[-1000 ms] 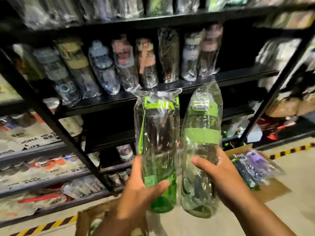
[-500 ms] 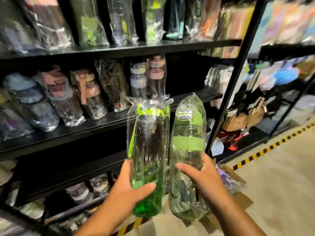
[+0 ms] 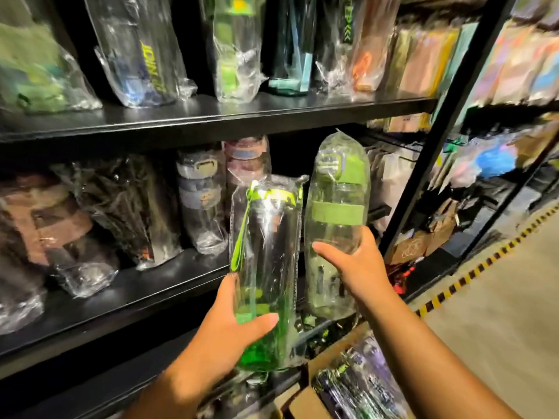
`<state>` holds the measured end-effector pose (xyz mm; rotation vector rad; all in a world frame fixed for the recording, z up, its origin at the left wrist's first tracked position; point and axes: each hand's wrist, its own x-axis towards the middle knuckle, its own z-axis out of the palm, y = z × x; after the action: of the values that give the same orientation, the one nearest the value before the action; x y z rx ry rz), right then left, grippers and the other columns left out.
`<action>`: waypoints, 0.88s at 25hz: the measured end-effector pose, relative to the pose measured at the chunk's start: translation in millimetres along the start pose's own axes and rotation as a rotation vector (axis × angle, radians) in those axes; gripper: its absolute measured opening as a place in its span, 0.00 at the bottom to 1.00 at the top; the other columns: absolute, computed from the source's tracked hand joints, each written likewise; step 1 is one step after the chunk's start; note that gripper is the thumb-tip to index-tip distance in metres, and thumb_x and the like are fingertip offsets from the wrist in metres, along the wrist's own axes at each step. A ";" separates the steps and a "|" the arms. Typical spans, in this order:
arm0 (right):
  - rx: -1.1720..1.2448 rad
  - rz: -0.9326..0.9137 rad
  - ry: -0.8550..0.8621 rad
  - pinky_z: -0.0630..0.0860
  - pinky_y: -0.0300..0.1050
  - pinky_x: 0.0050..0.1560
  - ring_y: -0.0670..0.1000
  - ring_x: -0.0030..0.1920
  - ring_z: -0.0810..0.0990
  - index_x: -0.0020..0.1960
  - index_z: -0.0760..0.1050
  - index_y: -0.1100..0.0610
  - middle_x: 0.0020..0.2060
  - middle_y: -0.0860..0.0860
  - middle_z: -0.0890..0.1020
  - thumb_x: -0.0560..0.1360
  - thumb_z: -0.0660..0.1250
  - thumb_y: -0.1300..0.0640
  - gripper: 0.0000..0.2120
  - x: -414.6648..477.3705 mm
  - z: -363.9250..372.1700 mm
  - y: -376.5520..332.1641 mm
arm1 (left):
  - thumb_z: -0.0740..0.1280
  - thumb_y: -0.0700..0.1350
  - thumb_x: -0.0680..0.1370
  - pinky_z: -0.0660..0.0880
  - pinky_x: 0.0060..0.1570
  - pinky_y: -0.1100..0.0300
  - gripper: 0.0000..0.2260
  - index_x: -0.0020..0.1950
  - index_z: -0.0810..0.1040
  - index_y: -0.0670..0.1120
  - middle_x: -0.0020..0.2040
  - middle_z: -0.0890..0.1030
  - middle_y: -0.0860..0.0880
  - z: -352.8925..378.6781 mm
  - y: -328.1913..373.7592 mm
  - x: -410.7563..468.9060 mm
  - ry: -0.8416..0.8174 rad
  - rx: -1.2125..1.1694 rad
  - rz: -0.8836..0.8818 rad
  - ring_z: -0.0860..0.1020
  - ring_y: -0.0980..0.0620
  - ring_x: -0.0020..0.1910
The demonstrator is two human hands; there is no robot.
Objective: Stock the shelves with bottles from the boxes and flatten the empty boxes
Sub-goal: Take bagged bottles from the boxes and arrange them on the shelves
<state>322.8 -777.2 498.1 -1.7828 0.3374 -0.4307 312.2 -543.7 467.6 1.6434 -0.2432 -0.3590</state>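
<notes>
Upright, green bottle [image 3: 266, 237] in left grip [image 3: 230, 328], banded bottle [image 3: 335, 213] in right grip [image 3: 357, 267].

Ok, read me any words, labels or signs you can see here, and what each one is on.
Nothing reads cleanly.
Yellow vertical lettering, clear upper-shelf bottle: blurred.
Green lettering, dark upper-shelf bottle: blurred.
Dark print, banded bottle in the right hand: unreadable.
On the strap bottle in the left hand: no text seen.
</notes>
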 end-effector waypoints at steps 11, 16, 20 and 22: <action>0.067 -0.169 0.018 0.74 0.33 0.57 0.44 0.58 0.78 0.70 0.65 0.54 0.59 0.46 0.78 0.67 0.81 0.55 0.38 144.0 35.1 36.0 | 0.84 0.63 0.49 0.80 0.41 0.56 0.55 0.72 0.65 0.58 0.57 0.82 0.57 9.5 -23.0 47.3 0.092 -0.118 -0.058 0.82 0.51 0.57; 0.005 -0.266 -0.118 0.71 0.39 0.65 0.43 0.63 0.73 0.72 0.62 0.51 0.65 0.49 0.72 0.67 0.80 0.49 0.41 187.9 48.6 49.9 | 0.81 0.36 0.62 0.77 0.32 0.68 0.36 0.62 0.69 0.54 0.46 0.83 0.54 45.9 -12.9 52.6 0.321 -0.101 -0.150 0.83 0.64 0.39; -0.110 -0.273 -0.121 0.62 0.36 0.67 0.44 0.67 0.63 0.79 0.51 0.58 0.74 0.56 0.58 0.69 0.77 0.46 0.50 191.9 51.1 74.3 | 0.78 0.41 0.72 0.76 0.39 0.70 0.31 0.68 0.68 0.56 0.52 0.84 0.57 69.9 -13.3 53.7 0.482 -0.074 -0.200 0.82 0.63 0.46; -0.170 -0.327 -0.174 0.63 0.46 0.70 0.52 0.71 0.63 0.80 0.49 0.55 0.73 0.55 0.59 0.67 0.78 0.45 0.54 187.4 48.3 89.9 | 0.76 0.38 0.72 0.77 0.36 0.69 0.19 0.57 0.75 0.55 0.43 0.86 0.56 74.9 -13.2 52.1 0.519 -0.049 -0.185 0.84 0.59 0.42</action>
<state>511.4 -841.2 421.3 -2.0349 -0.0441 -0.4826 331.9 -630.6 444.0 1.6557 0.3063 -0.0661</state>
